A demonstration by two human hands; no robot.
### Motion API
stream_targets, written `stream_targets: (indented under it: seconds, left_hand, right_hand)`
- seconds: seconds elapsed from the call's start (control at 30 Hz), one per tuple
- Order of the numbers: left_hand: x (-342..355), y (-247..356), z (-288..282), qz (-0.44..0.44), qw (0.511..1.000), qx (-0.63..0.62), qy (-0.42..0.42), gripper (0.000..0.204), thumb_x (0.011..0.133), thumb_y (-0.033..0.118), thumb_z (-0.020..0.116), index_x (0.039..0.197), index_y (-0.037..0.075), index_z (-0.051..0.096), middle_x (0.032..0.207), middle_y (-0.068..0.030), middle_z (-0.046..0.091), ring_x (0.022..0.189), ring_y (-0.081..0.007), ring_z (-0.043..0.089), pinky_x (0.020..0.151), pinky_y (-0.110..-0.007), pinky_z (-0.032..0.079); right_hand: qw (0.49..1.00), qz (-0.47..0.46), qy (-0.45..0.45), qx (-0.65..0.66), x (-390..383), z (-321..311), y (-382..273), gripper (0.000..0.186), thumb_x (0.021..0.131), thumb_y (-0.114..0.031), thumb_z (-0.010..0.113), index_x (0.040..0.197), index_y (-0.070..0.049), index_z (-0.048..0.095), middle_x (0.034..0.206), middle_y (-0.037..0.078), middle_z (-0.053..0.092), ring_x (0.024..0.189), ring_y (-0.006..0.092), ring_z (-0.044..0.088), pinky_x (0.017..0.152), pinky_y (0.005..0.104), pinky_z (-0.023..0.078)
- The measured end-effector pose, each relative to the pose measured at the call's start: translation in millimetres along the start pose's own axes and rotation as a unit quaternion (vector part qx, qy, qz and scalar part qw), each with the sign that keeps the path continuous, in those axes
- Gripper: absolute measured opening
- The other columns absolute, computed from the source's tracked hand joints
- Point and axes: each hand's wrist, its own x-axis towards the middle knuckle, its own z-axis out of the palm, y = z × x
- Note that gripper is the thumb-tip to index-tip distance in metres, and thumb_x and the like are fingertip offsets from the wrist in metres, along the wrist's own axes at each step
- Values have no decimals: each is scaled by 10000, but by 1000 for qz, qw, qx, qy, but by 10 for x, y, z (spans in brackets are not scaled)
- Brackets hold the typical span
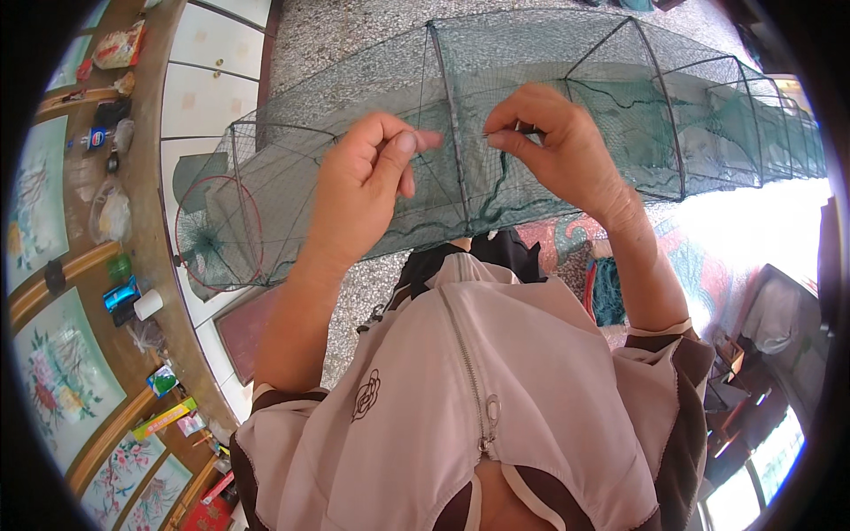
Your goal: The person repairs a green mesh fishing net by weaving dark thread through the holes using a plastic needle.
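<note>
A long green mesh trap (620,133) with dark hoop frames stretches across the view, a red ring (262,212) near its left end. My left hand (363,177) is held over the mesh left of a middle hoop, fingers curled and thumb pressed to a finger; anything held there is too small to make out. My right hand (549,150), just right of that hoop, pinches a small dark thin item between thumb and forefinger. A dark green cord (498,184) runs down beneath those fingertips along the mesh.
A white cabinet (212,44) and a long shelf with bags, bottles and painted panels (66,372) line the left. A speckled floor (345,35) shows behind the trap. Blue-green bundled material (606,292) lies below it. A dark seat with cloth (775,310) is at right.
</note>
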Motion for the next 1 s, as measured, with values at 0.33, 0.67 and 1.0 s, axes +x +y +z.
stream_targets:
  seconds: [0.33,0.67,1.0]
  left_hand:
    - [-37,21,26,-37,997,-61,31,161,970,152,441,869,47,510,934,-81,660,563,-34,459,464,-170,346]
    - [-49,-2,-10,-43,987,-128,83,147,968,133,439,874,46,514,752,-42,580,563,-46,460,469,-176,349]
    - [-21,33,193,91,991,-42,88,81,912,108,539,904,30,561,737,13,529,594,-43,441,516,-187,350]
  right_hand:
    - [993,60,33,99,16,129,-76,141,723,-47,685,844,-45,613,791,100,586,740,248,574,669,338,462]
    - [998,-28,49,40,96,386,-212,122,734,-95,728,827,-93,649,815,35,522,713,174,516,601,291,429]
    - [957,-168,70,225,302,244,-626,135,784,-76,677,895,-38,609,823,51,591,799,189,550,678,304,457]
